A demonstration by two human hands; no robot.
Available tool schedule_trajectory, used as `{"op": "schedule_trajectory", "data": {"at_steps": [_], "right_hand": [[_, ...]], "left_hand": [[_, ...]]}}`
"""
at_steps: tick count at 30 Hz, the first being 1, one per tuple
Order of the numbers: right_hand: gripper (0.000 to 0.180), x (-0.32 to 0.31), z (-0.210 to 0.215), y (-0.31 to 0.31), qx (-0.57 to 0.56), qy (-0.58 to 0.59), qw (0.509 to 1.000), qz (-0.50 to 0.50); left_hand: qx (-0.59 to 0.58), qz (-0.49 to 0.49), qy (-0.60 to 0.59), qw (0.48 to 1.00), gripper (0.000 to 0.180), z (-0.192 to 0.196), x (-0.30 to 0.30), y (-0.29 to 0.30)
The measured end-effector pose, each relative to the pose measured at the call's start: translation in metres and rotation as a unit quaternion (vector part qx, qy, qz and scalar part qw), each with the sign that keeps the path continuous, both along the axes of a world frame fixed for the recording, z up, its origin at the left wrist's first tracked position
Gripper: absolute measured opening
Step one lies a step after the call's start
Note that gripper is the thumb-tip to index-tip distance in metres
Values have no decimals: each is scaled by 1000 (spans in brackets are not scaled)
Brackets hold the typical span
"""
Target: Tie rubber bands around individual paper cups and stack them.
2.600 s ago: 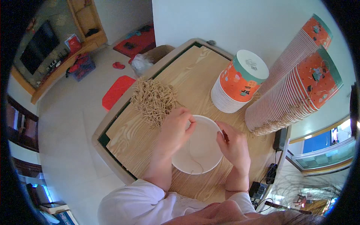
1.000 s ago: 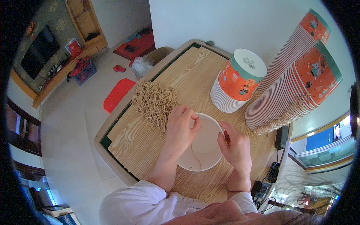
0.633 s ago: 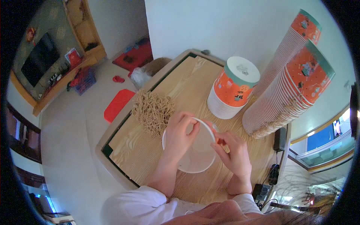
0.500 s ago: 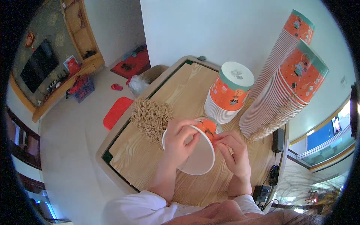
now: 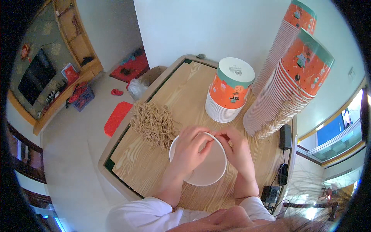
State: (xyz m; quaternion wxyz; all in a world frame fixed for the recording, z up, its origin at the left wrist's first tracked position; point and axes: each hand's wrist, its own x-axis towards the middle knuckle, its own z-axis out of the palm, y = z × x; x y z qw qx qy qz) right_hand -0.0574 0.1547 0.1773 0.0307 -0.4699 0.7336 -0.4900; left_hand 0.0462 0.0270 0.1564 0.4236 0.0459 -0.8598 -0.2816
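Note:
A paper bucket [image 5: 208, 168] with a white inside and white rim is tilted with its mouth toward me, low over the near part of the table. My left hand [image 5: 189, 152] grips its far rim, thumb and fingertips reaching over the edge inside. At the same rim, just to the right, my right hand [image 5: 237, 150] pinches with thumb and fingers close to the left fingertips. What lies between the right fingertips is hidden. Left of the bucket is a loose heap of tan twine [image 5: 152, 123].
Beyond my hands stands a short stack of upturned orange and green paper buckets [image 5: 234, 91]. Tall leaning stacks [image 5: 280, 89] rise at the right, strands of twine hanging on the nearer one. Black adapters [image 5: 285, 137] with cables line the right table edge. A cardboard box [image 5: 152, 74] stands beyond the table.
The bucket has turned so its mouth faces me more, hiding its orange wall. My right hand has moved up and left from that wall to the rim, beside my left fingers.

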Motion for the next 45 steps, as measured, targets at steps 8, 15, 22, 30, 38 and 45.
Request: {"op": "schedule_trajectory", "data": {"at_steps": [8, 15, 22, 30, 38, 45], "right_hand": [[9, -16, -23, -11, 110, 8, 994, -12], [9, -23, -22, -9, 161, -75, 984, -17], [10, -25, -30, -12, 250, -23, 967, 46], [8, -25, -42, -8, 266, -70, 958, 84], [6, -23, -52, -12, 245, -63, 966, 50], [7, -18, -51, -11, 224, -61, 969, 86]], "left_hand": [[-12, 14, -130, 991, 19, -18, 9, -15], [169, -70, -210, 960, 16, -16, 17, -25], [237, -164, -208, 935, 14, -31, 8, -32], [491, -440, -207, 723, 16, -79, -19, -55], [493, -523, -122, 684, 5, -114, -23, -67], [189, -367, -310, 856, 13, -58, 2, -68]]}}
